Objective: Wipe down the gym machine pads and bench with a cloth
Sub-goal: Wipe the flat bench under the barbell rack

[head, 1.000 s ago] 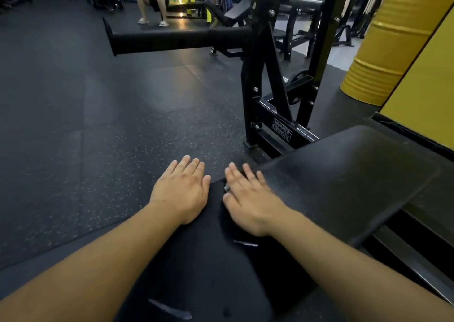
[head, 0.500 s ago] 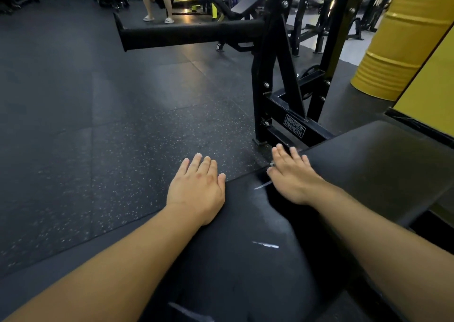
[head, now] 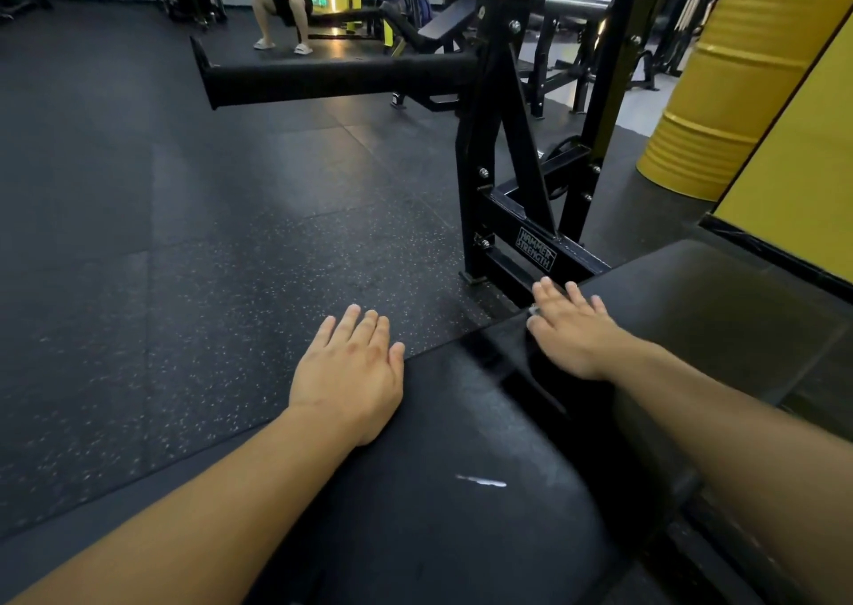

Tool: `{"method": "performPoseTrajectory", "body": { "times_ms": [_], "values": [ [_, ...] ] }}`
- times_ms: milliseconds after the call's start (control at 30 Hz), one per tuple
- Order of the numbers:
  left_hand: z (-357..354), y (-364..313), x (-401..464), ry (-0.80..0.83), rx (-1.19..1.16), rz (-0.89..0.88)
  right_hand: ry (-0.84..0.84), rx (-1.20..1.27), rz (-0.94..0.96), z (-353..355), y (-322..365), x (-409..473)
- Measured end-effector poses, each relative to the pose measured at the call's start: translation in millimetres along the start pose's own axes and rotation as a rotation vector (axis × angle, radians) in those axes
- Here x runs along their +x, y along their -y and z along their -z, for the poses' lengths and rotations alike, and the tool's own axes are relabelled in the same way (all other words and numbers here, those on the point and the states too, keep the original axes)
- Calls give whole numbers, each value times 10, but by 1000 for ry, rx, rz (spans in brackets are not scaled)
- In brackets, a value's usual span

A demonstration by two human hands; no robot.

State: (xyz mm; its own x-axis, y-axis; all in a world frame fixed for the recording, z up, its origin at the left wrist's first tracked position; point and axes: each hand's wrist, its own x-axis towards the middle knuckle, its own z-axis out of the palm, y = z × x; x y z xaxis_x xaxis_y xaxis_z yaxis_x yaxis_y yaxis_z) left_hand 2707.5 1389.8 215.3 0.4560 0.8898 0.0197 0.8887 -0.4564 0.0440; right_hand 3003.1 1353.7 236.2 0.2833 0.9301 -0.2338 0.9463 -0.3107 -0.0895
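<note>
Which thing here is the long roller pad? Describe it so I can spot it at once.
Start at the black machine frame right of centre, the one with a Hammer Strength label low down. From its upright, the roller pad sticks out leftward, level above the floor. It is the only long black padded cylinder; the bench under the hands is flat.

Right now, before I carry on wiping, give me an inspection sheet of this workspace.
Surface: black bench pad with a pale streak; second pad beyond it.
Job's things: dark cloth, blurred, under the right hand.
Clutter: nothing seen.
Grippers: left hand flat on the pad's edge, fingers straight; right hand flat on the cloth.
Cables: nothing seen.
Surroundings: black machine frame with a roller pad, yellow drum, speckled floor, seated person far off.
</note>
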Motion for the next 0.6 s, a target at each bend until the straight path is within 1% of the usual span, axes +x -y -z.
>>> {"method": "performPoseTrajectory", "body": {
  "times_ms": [67,100,167,267,333,400,500,567,600],
  "values": [
    [-10,1,5,-2,3,-2,-9,36,-23,-13,69,68],
    [-15,6,8,-1,5,-3,-13,47,-2,-26,190,53],
    [-21,12,8,5,4,-6,-11,64,101,-96,517,-78],
    [-21,15,7,5,0,-2,-8,74,307,-256,977,-470],
    [-22,16,9,3,7,-5,-8,91,377,-307,1075,-682],
    [-21,13,12,4,-6,-6,5,86,387,-301,990,-768],
    [-14,21,23,0,-27,-9,17,6,372,-220,757,-686],
    [-18,29,27,1,-37,-12,6,3,296,-150,532,-480],
    [-21,28,22,-1,-37,-15,-1,19,228,-105,392,-347]
  ]
}}
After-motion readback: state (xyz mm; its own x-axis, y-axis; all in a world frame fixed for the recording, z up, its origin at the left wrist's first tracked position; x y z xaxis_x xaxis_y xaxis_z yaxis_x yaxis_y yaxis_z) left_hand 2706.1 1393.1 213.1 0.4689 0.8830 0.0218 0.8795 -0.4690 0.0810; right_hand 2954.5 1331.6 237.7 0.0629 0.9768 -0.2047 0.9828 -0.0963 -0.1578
